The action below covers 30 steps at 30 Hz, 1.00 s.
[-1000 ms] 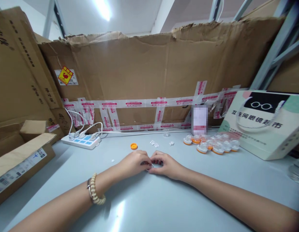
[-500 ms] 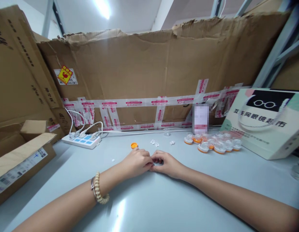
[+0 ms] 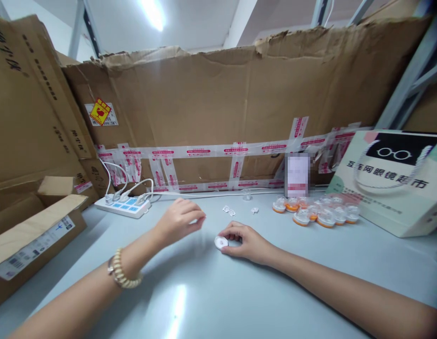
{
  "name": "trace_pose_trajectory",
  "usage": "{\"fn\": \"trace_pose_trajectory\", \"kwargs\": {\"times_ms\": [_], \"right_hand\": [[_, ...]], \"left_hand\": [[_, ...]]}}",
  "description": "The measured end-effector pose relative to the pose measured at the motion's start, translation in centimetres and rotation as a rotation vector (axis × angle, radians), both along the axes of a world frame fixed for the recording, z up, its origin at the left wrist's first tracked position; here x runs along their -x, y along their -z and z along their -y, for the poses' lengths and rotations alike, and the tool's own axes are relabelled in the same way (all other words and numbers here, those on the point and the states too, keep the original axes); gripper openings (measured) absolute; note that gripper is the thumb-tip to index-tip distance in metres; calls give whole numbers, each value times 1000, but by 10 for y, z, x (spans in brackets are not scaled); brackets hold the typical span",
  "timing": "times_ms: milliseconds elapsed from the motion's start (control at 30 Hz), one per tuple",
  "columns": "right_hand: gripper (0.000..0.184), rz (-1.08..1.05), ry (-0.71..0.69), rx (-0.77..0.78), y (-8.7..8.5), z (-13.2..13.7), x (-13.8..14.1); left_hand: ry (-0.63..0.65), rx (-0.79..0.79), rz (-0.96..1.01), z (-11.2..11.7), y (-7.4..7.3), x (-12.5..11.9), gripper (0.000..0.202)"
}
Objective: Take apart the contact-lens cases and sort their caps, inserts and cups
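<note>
My right hand (image 3: 247, 241) rests on the grey table (image 3: 211, 292), its fingertips pinched on a small white round piece (image 3: 221, 242) that lies flat at its left. My left hand (image 3: 179, 220) is raised a little off the table to the left and further back. Its fingers are curled together toward the thumb, and whatever lies in or under them is hidden. A beaded bracelet (image 3: 121, 275) sits on my left wrist. The two hands are apart.
Several clear-and-orange round capsules (image 3: 313, 212) cluster at the back right beside a white paper bag (image 3: 391, 181). Tiny white bits (image 3: 229, 211) lie behind my hands. A power strip (image 3: 122, 206) is back left, an open carton (image 3: 28, 233) at the left, and a taped cardboard wall (image 3: 218, 117) stands behind.
My left hand has let go of the piece and moved left and back, over where the orange cap lay; the cap is out of sight. My right hand stays, and the white piece now shows.
</note>
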State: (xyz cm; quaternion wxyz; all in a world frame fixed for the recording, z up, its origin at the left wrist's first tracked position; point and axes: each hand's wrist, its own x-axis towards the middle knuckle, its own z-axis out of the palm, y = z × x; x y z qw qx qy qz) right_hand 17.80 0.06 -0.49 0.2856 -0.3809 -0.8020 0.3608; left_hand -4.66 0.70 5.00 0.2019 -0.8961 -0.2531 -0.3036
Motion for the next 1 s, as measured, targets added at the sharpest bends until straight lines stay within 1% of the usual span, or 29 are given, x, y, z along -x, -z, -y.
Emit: {"fn": "trace_pose_trajectory", "kwargs": {"times_ms": [67, 133, 200, 233, 300, 367, 467, 533, 633, 867, 933, 1000], "right_hand": [[25, 12, 3, -1, -1, 0, 0], [25, 26, 7, -1, -3, 0, 1], [25, 31, 11, 0, -3, 1, 2], [25, 31, 12, -1, -3, 1, 2], [25, 33, 12, -5, -4, 2, 2], [25, 38, 9, -6, -4, 3, 2], [26, 44, 12, -2, -3, 3, 2], [26, 43, 12, -3, -3, 3, 2], [26, 38, 9, -6, -2, 2, 1], [24, 45, 14, -14, -2, 2, 1], [24, 45, 12, -16, -2, 2, 1], [24, 44, 10, -15, -2, 2, 2]], "left_hand": [[-59, -103, -99, 2, -9, 36, 11], [-105, -124, -217, 8, -10, 72, 15], [-105, -99, -337, 14, -4, 101, 21], [-102, -89, -366, 17, 1, 111, 22], [-109, -72, -388, 21, 9, 123, 21], [-104, -74, -382, 23, 16, 125, 18], [-47, -85, -394, 22, 18, 118, 18], [-18, -78, -416, 21, 18, 112, 18], [-7, -65, -433, 21, 16, 107, 20], [20, 0, -437, 24, 14, 107, 23], [34, -7, -408, 25, 12, 106, 22], [40, -44, -331, 27, 10, 97, 19]]}}
